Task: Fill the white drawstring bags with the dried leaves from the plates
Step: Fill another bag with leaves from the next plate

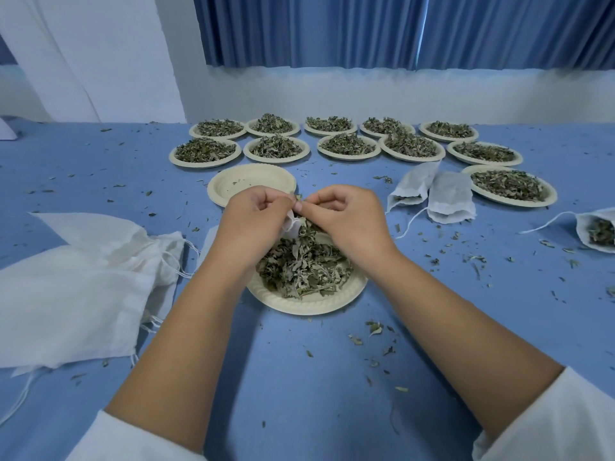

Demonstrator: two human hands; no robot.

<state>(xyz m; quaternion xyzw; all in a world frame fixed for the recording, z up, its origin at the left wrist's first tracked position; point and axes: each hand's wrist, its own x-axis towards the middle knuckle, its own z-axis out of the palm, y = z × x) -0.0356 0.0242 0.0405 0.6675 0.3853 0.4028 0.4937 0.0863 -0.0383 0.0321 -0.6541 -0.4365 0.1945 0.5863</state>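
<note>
- Nearest, the plate (309, 306) sat on the blue surface (299, 387), dried leaves (299, 266) heaped in it.
- Just above, left hand (256, 214) and right hand (346, 216), grips narrow, both pinched the white drawstring bag (293, 227) at its mouth.
- Beyond, an empty plate (253, 181), then rows of filled plates (204, 164).

Centre frame: small white bag (293, 225), mouth pinched between left hand (256, 211) and right hand (346, 214), above near plate (309, 306) heaped with dried grey-green leaves (299, 266). Empty plate (253, 179) just behind. Eleven full plates (347, 146) upper centre to right. Two filled bags (446, 194) side by side, centre right; third filled bag (599, 232) at right edge, mouth open. Flat empty bags (83, 277) piled left.
</note>
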